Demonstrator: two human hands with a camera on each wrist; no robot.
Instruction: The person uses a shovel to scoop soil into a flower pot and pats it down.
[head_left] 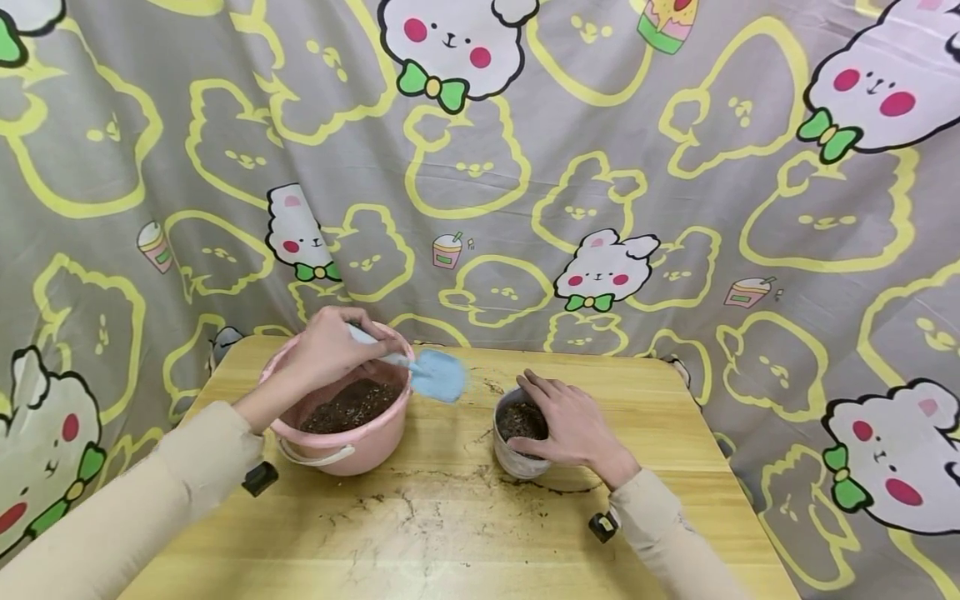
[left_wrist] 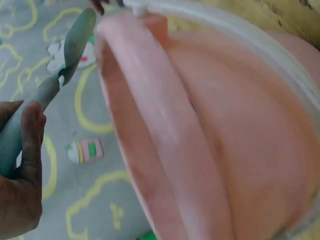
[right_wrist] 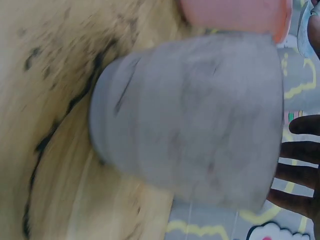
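My left hand (head_left: 333, 348) grips the handle of a small light-blue shovel (head_left: 439, 376) above the pink bucket (head_left: 375, 446). Its blade sticks out past the bucket's right rim, toward the pot. Dark soil (head_left: 348, 407) lies inside the bucket. To the right stands a grey flower pot (head_left: 521, 463) with soil (head_left: 522, 422) in it, upright on the table. My right hand (head_left: 576, 423) is spread over the pot's right side, its fairly straight fingers at the rim. The right wrist view shows the pot's side (right_wrist: 185, 120) with those fingers (right_wrist: 295, 172) along its top edge.
Crumbs of soil (head_left: 390, 504) are scattered over the wooden table (head_left: 450, 550), with a dark curved line of dirt (right_wrist: 45, 142) beside the pot. The bucket's white handle (head_left: 318, 456) hangs down at its front. A patterned curtain (head_left: 487, 183) hangs behind and beside the table.
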